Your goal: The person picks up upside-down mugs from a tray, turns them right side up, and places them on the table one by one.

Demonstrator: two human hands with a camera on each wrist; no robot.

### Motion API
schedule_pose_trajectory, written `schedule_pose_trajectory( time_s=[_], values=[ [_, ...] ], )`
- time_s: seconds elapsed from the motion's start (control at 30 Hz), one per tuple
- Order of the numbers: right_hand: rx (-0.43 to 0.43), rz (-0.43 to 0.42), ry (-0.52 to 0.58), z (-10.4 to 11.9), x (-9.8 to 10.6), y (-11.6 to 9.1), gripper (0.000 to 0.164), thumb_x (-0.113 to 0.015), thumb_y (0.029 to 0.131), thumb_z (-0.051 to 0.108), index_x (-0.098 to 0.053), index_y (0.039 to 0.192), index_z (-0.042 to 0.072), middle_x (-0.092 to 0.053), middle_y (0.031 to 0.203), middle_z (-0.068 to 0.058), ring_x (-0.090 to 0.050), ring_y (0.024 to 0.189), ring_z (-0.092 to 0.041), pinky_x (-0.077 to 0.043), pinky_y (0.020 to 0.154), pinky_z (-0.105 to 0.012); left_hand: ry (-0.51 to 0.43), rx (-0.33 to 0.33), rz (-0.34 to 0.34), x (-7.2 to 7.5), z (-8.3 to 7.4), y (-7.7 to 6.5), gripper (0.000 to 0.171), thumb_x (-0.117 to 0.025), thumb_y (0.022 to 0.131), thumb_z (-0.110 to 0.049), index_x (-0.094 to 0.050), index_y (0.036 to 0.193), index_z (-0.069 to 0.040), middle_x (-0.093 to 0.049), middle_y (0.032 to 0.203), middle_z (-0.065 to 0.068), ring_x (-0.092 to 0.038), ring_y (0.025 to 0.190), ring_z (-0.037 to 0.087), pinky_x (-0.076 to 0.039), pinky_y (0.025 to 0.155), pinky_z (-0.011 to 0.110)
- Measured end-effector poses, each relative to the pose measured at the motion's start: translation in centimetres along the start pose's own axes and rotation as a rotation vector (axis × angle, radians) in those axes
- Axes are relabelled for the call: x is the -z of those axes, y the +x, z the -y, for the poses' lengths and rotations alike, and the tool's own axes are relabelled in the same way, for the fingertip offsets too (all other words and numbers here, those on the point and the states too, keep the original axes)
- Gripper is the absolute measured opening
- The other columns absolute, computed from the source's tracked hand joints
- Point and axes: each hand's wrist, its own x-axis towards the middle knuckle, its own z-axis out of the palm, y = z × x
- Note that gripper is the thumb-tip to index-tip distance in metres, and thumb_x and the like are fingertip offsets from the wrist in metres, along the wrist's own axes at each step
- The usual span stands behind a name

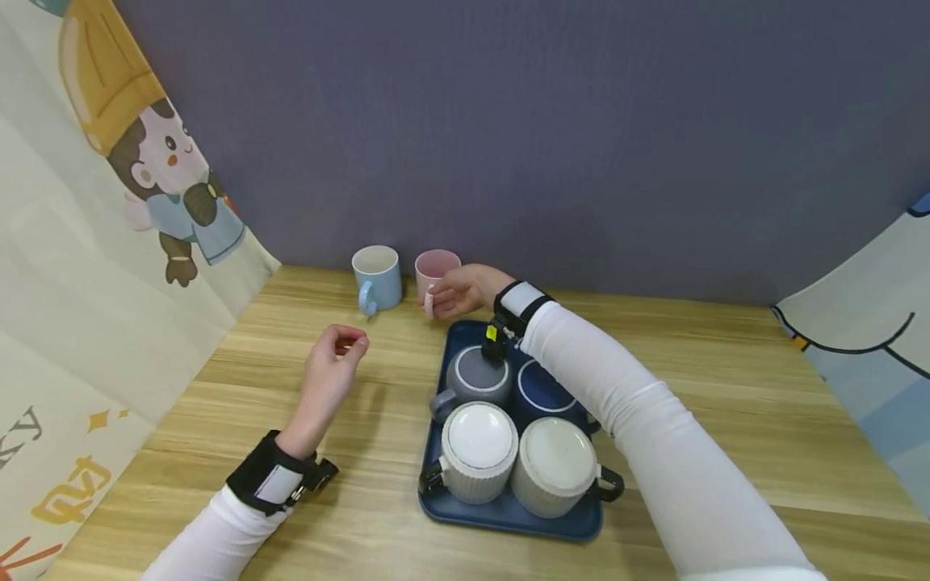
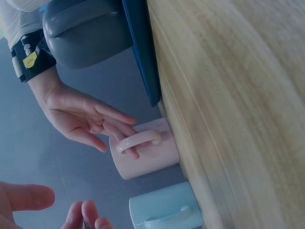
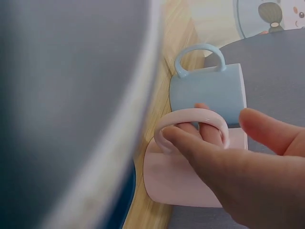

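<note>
A pink mug (image 1: pixel 437 268) stands upright by the back wall, its handle facing forward. My right hand (image 1: pixel 471 290) is at this mug, with fingers passed through the handle (image 3: pixel 193 116). In the right wrist view the thumb stays apart from the handle. Just left of the pink mug is a light blue mug (image 1: pixel 385 286), also upright, handle toward the front. My left hand (image 1: pixel 328 375) hovers over the table in front of the blue mug, fingers loosely bent and holding nothing. The left wrist view shows a gap between its thumb and fingers.
A dark blue tray (image 1: pixel 508 524) carries upside-down mugs: a grey one (image 1: pixel 475 379), a navy one (image 1: pixel 541 391) partly under my right forearm, and two ribbed whitish ones (image 1: pixel 479 444) with black handles. A grey wall (image 1: pixel 581 161) closes the back of the wooden table (image 1: pixel 697 371).
</note>
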Motion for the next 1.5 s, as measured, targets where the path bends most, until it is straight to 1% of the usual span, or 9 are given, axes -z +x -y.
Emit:
schedule_pose_trajectory(
  time_s=[0.13,0.23,0.33,0.43,0.57,0.93,1.13,1.2,1.5],
  values=[
    [0.003,0.019,-0.020,0.2,0.0,-0.1,0.039,-0.035,0.102,0.009,-0.039,0.139,-0.001,-0.047,0.141,-0.015,-0.039,0.133,-0.026,-0.024,0.115,-0.037,-0.006,0.008,0.000,-0.2,0.0,0.1,0.022,-0.053,0.095,-0.013,-0.056,0.111,0.001,-0.058,0.107,0.017,-0.050,0.093,0.023,-0.039,0.080,0.031],
    [0.006,0.028,-0.017,0.4,0.0,0.0,0.028,-0.036,0.102,0.010,-0.052,0.118,-0.006,-0.064,0.098,-0.014,-0.050,0.110,-0.023,-0.028,0.113,-0.035,-0.002,0.009,0.005,-0.4,0.0,0.2,0.023,-0.052,0.096,-0.014,-0.056,0.112,0.002,-0.058,0.108,0.018,-0.050,0.094,0.024,-0.039,0.081,0.031],
    [0.002,0.023,0.013,0.6,-0.1,0.0,0.024,-0.037,0.102,0.011,-0.052,0.108,-0.006,-0.053,0.074,-0.008,-0.049,0.094,-0.020,-0.030,0.111,-0.035,0.003,0.015,0.010,-0.5,-0.1,0.2,0.023,-0.051,0.096,-0.015,-0.055,0.113,0.002,-0.058,0.109,0.018,-0.050,0.095,0.024,-0.040,0.081,0.031],
    [-0.014,0.028,0.064,0.8,-0.1,0.0,0.034,-0.036,0.102,0.012,-0.044,0.131,-0.005,-0.059,0.104,-0.016,-0.049,0.114,-0.023,-0.026,0.114,-0.036,0.006,0.017,0.006,-0.6,-0.1,0.3,0.023,-0.051,0.096,-0.015,-0.055,0.112,0.001,-0.058,0.109,0.017,-0.050,0.095,0.024,-0.040,0.081,0.031],
    [-0.021,0.018,0.111,0.9,-0.2,-0.1,0.047,-0.036,0.102,0.012,-0.028,0.145,-0.003,-0.031,0.151,-0.017,-0.028,0.141,-0.026,-0.022,0.116,-0.040,-0.002,0.012,-0.003,-0.7,-0.2,0.4,0.022,-0.052,0.095,-0.013,-0.056,0.111,0.002,-0.058,0.106,0.017,-0.050,0.093,0.024,-0.039,0.082,0.031],
    [-0.015,-0.015,0.025,0.5,-0.2,-0.7,0.050,-0.041,0.100,0.014,-0.026,0.146,-0.001,-0.027,0.153,-0.019,-0.026,0.141,-0.031,-0.020,0.117,-0.043,0.004,0.023,0.022,-0.6,-0.4,0.3,0.024,-0.051,0.096,-0.015,-0.055,0.113,0.002,-0.057,0.110,0.017,-0.050,0.095,0.025,-0.040,0.082,0.032],
    [-0.035,-0.004,-0.032,0.5,1.1,1.2,0.055,-0.046,0.099,0.022,-0.028,0.145,0.000,-0.031,0.150,-0.021,-0.029,0.139,-0.036,-0.022,0.115,-0.047,-0.001,0.024,0.019,-0.7,-0.5,0.3,0.024,-0.051,0.096,-0.015,-0.055,0.112,0.002,-0.058,0.109,0.018,-0.050,0.095,0.024,-0.040,0.081,0.031],
    [-0.029,-0.024,-0.059,0.7,-0.2,-1.5,0.056,-0.041,0.101,0.024,-0.023,0.146,-0.003,-0.025,0.152,-0.022,-0.024,0.141,-0.035,-0.019,0.116,-0.045,-0.004,0.023,0.010,-0.8,-0.4,0.3,0.023,-0.052,0.096,-0.014,-0.056,0.112,0.002,-0.058,0.109,0.018,-0.051,0.095,0.025,-0.040,0.081,0.031],
    [-0.002,-0.014,-0.135,1.5,-0.2,-4.4,0.065,-0.044,0.100,0.029,-0.014,0.149,-0.002,-0.017,0.155,-0.024,-0.020,0.143,-0.037,-0.020,0.116,-0.047,0.006,0.000,-0.027,-1.2,-0.3,0.8,0.023,-0.052,0.095,-0.015,-0.056,0.111,0.001,-0.059,0.107,0.018,-0.052,0.095,0.025,-0.039,0.081,0.031]
  ],
)
